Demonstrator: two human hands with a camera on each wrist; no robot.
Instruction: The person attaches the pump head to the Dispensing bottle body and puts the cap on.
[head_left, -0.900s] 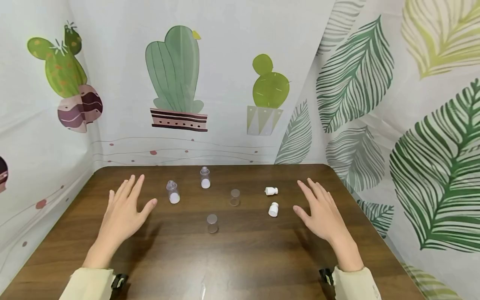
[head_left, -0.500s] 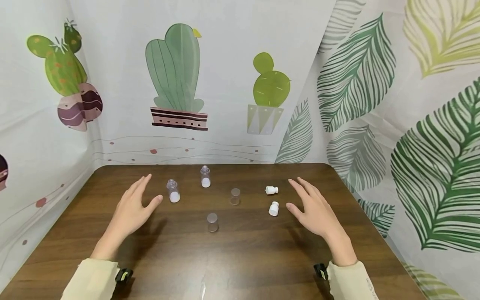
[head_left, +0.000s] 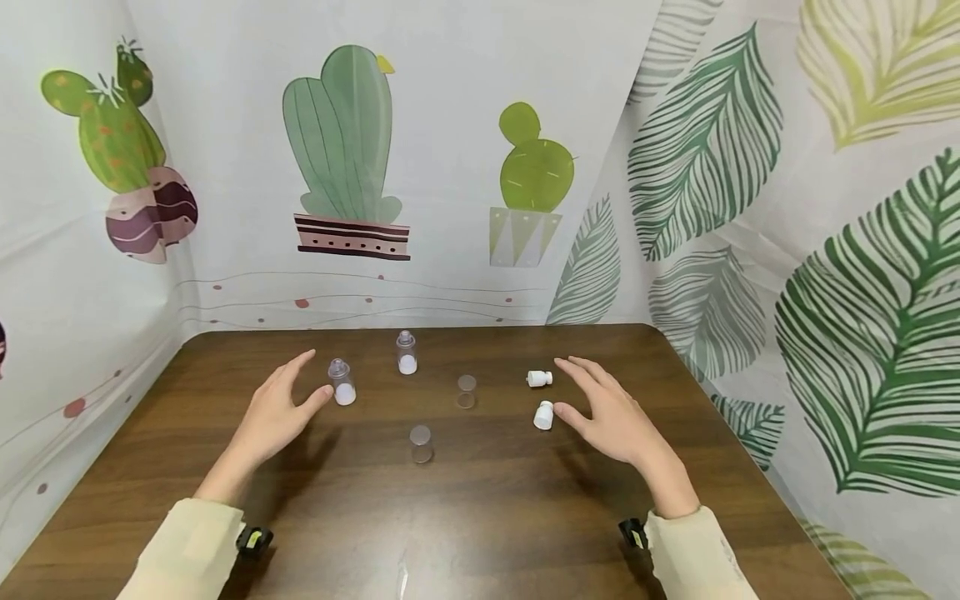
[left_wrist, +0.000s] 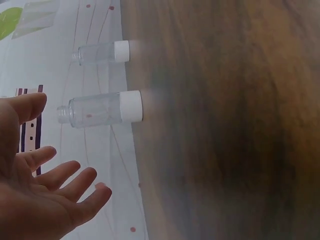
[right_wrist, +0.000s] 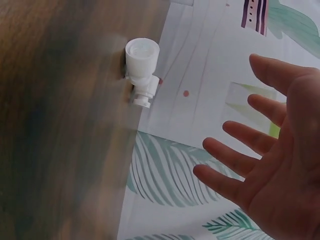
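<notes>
My left hand (head_left: 273,415) hovers over the table with fingers spread, its thumb tip beside the nearer clear bottle (head_left: 342,383). That bottle stands upright with a white base, and a second clear bottle (head_left: 407,353) like it stands farther back. In the left wrist view both bottles show threaded necks without caps. Over the right side, my right hand (head_left: 611,421) is also held with fingers extended and holds nothing. Close to its thumb is a white pump top (head_left: 543,415); another white pump top (head_left: 539,378) lies on its side behind it.
Two clear cylindrical caps stand near the table's middle, a nearer cap (head_left: 422,445) and a farther cap (head_left: 467,392). The brown wooden table (head_left: 480,517) ends at a patterned cloth (head_left: 450,167) behind and at the sides.
Both hands have moved inward over the table, the left toward the nearer bottle, the right toward the white pump tops. The bottles, caps and pump tops have stayed in place.
</notes>
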